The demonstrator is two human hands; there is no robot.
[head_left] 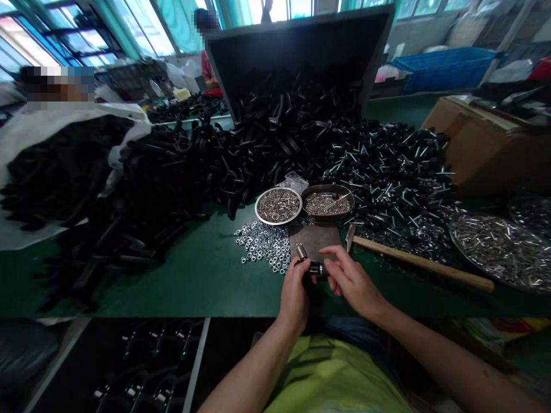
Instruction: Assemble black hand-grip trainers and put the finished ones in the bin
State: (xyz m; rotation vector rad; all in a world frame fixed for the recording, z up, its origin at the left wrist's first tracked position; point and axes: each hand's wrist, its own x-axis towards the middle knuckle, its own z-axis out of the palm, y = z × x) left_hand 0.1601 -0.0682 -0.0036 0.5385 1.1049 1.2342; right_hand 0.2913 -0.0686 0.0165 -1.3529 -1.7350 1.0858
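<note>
My left hand (296, 289) is closed around a small black part (317, 268) with a shiny ribbed metal piece (301, 251) standing up from it. The thumb lies along the top of the black part. At the part's right end is my right hand (350, 281), its fingers bent in against it and the index finger stretched over; the exact grip is partly hidden. Both hands are above the near edge of a flat metal plate (314, 238). Several metal rings or nuts (269, 246) lie loose to the left of the plate.
A round dish (257, 213) and a dark oval tin (329, 218) hold small metal pieces. A hammer (424, 264) lies right. Black parts (275, 149) heap behind, bolted ones (400, 172) at right. A cardboard box (477, 146) stands beyond; a tray (200, 355) sits below the table.
</note>
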